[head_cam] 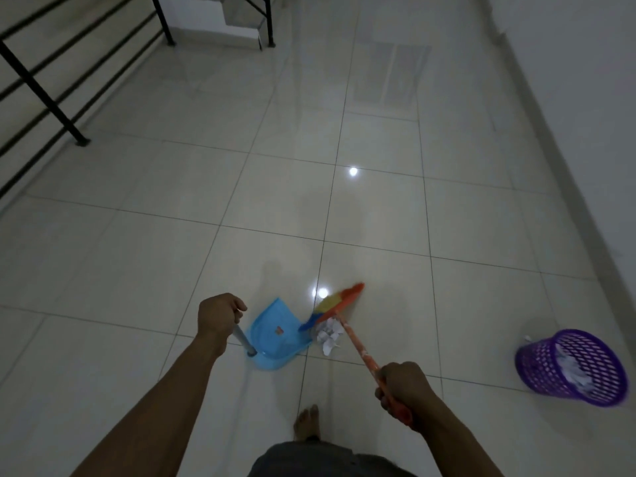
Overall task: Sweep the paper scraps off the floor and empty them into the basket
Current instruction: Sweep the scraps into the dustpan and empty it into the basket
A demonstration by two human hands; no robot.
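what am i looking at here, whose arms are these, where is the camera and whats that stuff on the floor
There is no machine here: this is one picture from a wide-angle camera worn on a person's head, looking forward and down, so the two arms are the wearer's own. The left hand grips the grey handle of a blue dustpan that sits on the tiled floor. The right hand grips the orange stick of a broom, whose bright bristles are blurred. A clump of crumpled paper scraps lies just right of the dustpan, by the bristles. A purple mesh basket with white paper in it stands further right. A black railing is at top left.
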